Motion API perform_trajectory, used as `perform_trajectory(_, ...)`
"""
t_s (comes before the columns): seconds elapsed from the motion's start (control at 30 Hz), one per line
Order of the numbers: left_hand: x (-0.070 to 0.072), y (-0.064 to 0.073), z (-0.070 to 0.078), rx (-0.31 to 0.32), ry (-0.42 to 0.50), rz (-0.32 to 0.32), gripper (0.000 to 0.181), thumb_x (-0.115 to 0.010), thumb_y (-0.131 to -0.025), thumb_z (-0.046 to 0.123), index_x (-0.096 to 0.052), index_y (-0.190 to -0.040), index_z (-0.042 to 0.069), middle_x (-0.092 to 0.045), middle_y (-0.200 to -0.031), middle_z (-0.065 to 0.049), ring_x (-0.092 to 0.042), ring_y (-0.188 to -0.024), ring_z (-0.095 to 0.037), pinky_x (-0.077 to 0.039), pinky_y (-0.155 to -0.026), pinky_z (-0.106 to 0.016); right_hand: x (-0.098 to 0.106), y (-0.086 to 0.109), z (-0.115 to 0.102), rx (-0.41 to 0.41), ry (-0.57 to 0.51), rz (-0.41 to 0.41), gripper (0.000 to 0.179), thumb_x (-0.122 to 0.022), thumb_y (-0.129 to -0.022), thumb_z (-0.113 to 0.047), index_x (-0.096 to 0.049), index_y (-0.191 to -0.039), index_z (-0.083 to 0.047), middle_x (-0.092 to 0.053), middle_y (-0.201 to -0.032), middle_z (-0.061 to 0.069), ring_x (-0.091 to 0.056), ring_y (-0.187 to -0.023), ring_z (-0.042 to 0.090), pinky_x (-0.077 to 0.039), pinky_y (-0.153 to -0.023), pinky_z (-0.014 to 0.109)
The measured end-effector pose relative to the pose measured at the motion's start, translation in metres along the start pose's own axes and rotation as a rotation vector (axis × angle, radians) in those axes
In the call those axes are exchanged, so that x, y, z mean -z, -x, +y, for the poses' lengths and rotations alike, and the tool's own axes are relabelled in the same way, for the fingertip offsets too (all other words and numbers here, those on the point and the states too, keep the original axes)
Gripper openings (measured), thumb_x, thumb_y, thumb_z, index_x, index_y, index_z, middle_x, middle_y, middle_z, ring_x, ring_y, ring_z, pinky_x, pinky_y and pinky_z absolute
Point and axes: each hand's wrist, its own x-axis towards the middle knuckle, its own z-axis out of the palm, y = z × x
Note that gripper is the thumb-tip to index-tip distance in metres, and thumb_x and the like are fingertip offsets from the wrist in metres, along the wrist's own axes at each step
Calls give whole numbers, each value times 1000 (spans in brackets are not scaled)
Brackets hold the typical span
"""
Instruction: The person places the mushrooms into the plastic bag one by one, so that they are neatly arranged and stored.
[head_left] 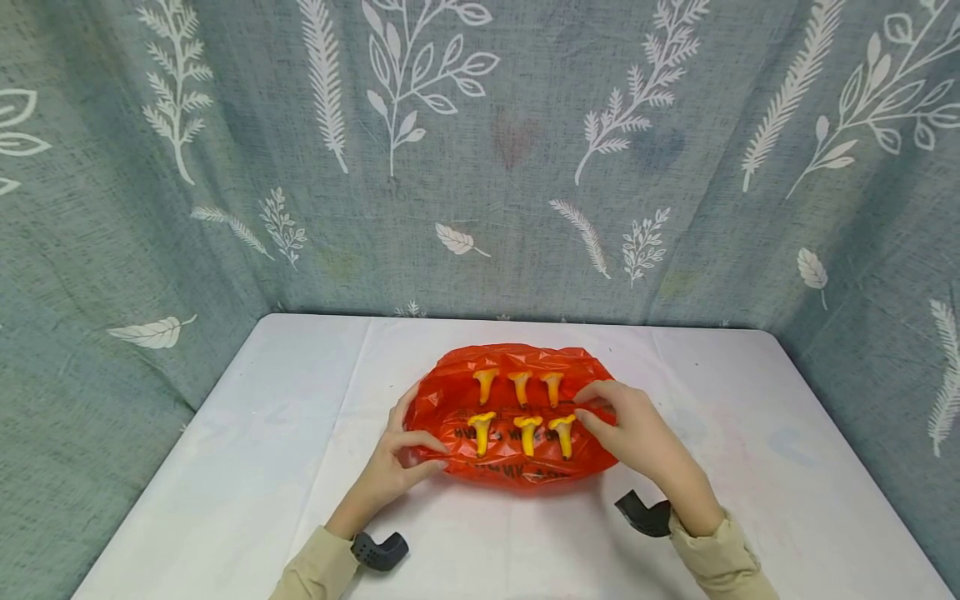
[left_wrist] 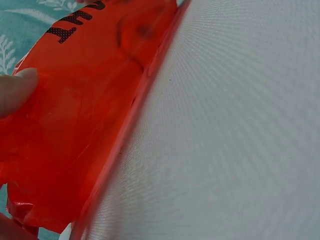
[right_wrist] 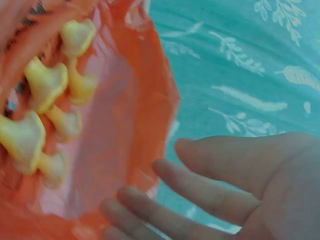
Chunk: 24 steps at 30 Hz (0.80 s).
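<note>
A red plastic bag [head_left: 525, 477] with dark printed lettering is spread on the white table, its edges raised. On it lie several yellow chanterelle mushrooms [head_left: 528, 435] in two rows, stems toward the person. My left hand [head_left: 408, 450] holds the bag's left edge; its thumb [left_wrist: 20, 90] shows against the red film in the left wrist view. Over the bag's right side is my right hand [head_left: 626, 421], fingertips close to the right-hand mushrooms. In the right wrist view its fingers [right_wrist: 210, 195] are loosely extended with nothing between them, beside the bag's edge.
The white-covered table [head_left: 315, 392] extends around the bag. A grey-green curtain [head_left: 510, 208] with white leaf prints hangs behind and along both sides. Black curved pieces [head_left: 380, 552] sit at both wrists, below light beige sleeves [head_left: 318, 567].
</note>
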Motion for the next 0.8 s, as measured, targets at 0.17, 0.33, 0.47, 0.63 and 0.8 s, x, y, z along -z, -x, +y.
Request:
perform_trajectory(0.17,0,-4,17,-80,55,-4,21,-77,-75,-11,-75,-89,5,-11,-163,-18,-9,-147,-41,-19,-119,-38,16,3,5,131,-15,100,16,-70,-90,-4,-70,-106,-9,-69,-104,2,-64,-95,20,-55,-82,45)
perform_trajectory(0.33,1,-4,7,-140,73,-1,29,-76,-74,-12,-76,-91,11,-9,-164,-15,-6,-148,-41,-17,-119,-29,30,5,11,298,-11,209,24,-72,-87,2,-70,-104,-14,-68,-110,0,-62,-104,15,-51,-88,27)
perform_trajectory(0.47,4,-4,11,-156,42,15,27,-76,-74,-12,-76,-90,10,-11,-163,-16,-8,-147,-42,-16,-119,-44,39,7,13,366,-25,318,28,-71,-85,7,-71,-102,-14,-68,-112,0,-62,-107,17,-46,-93,16)
perform_trajectory(0.63,13,-7,26,-188,-33,45,31,-74,-73,-14,-76,-89,12,-15,-161,-21,-17,-141,-44,-16,-114,-54,48,6,16,416,-36,440,30,-70,-81,14,-73,-99,-9,-69,-109,2,-63,-105,16,-46,-94,16)
perform_trajectory(0.8,33,-10,14,-224,-116,43,31,-77,-71,-11,-76,-92,11,-15,-161,-21,-17,-142,-41,-16,-115,-47,55,5,24,479,-49,527,30,-69,-78,17,-74,-97,-6,-71,-105,8,-64,-102,18,-47,-91,17)
